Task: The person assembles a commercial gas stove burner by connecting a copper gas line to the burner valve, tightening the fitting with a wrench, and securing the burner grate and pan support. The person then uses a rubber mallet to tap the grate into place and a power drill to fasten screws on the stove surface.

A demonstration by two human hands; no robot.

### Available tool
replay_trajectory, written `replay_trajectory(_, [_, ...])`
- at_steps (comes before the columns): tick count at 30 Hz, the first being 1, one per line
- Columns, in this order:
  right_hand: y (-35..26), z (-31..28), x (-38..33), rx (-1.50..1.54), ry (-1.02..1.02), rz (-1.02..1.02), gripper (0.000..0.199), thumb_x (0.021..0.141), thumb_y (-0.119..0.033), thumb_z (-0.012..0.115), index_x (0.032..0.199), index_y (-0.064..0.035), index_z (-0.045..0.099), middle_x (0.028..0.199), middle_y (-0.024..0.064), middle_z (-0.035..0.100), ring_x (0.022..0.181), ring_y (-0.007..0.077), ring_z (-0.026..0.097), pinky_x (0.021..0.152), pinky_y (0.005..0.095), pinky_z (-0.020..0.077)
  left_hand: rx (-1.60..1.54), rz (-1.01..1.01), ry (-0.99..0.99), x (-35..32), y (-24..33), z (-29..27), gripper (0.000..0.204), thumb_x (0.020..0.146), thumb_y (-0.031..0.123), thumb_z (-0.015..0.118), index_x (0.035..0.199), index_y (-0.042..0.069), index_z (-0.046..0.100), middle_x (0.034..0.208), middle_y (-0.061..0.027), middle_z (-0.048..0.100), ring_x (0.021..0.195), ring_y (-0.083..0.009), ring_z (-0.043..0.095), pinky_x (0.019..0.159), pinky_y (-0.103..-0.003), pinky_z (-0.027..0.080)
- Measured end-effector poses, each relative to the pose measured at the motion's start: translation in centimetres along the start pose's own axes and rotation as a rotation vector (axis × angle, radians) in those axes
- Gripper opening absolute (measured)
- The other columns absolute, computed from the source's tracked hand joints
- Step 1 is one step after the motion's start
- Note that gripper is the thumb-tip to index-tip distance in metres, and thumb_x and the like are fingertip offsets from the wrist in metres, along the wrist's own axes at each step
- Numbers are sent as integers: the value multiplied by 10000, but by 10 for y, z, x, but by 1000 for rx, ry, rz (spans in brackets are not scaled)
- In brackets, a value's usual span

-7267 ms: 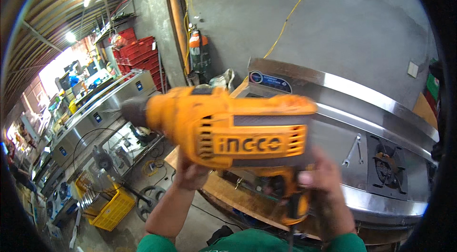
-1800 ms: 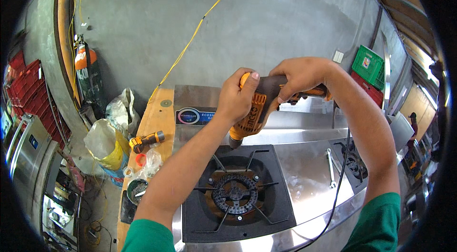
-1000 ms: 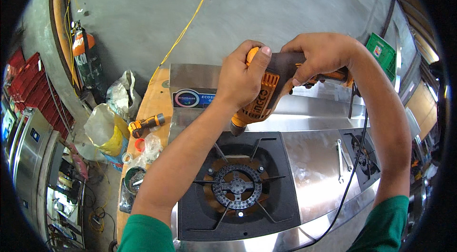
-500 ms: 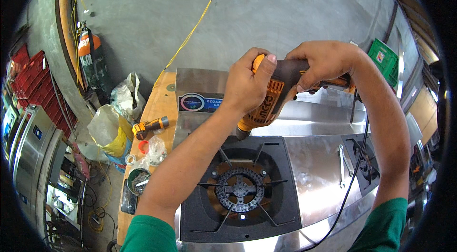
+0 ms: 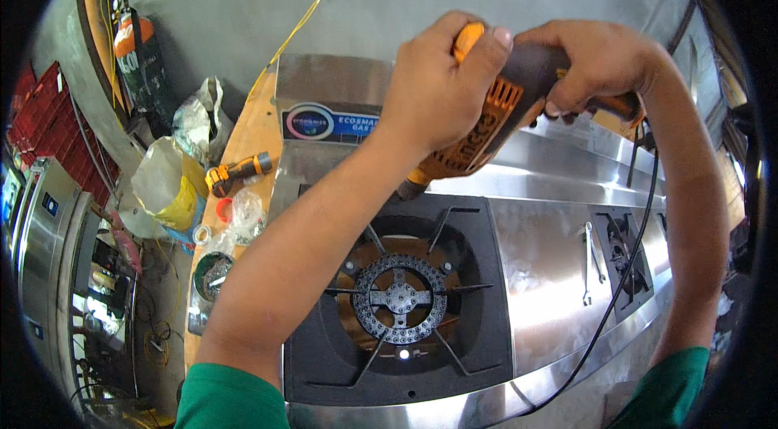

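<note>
An orange and black corded power drill [image 5: 491, 131] points down and to the left, its tip at the back edge of a black gas burner plate [image 5: 470, 324] set in a stainless steel stove [image 5: 543, 267]. My left hand [image 5: 438, 89] presses over the back of the drill's body. My right hand [image 5: 596, 64] grips the drill's handle. The drill's black cord [image 5: 624, 267] hangs down to the right across the stove top. A round cast burner ring [image 5: 399, 299] sits in the middle of the plate.
A wooden board [image 5: 243, 153] left of the stove carries a small orange tool [image 5: 237, 173], plastic bags [image 5: 174, 178] and a bowl of small parts [image 5: 212, 273]. A wrench [image 5: 587, 263] lies on the stove top by a second burner [image 5: 628, 255]. Red crates [image 5: 44, 133] stand far left.
The drill and both hands have stayed at the back of the burner plate over the last second, shifting slightly right. Seven seconds ago the drill was held up close to the camera.
</note>
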State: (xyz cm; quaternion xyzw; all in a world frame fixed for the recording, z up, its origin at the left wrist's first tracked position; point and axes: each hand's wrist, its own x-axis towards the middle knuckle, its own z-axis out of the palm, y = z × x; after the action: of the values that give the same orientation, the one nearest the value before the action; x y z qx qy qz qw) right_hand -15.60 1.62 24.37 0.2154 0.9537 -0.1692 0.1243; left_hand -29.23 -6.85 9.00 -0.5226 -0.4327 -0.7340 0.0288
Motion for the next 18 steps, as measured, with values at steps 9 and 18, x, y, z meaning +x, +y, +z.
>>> replay_trajectory(9, [-16,-21,22,124,-175,90,659,704,-53,740,1319,52,528,987,144,689,776,176,653,660,292,556,-249,-148,-45,2,-3,-14,425,1026,413,578,1032,-9,627,793,-38,628,713,-93,578,660,-264,501])
replay_trajectory(18, [-10,1,13,-33,240,37,969,405,-127,763,1321,87,529,884,253,697,639,264,715,527,362,617,-303,-90,-41,-6,6,-17,413,1029,399,572,1004,-8,638,796,-44,641,711,-98,578,650,-266,492])
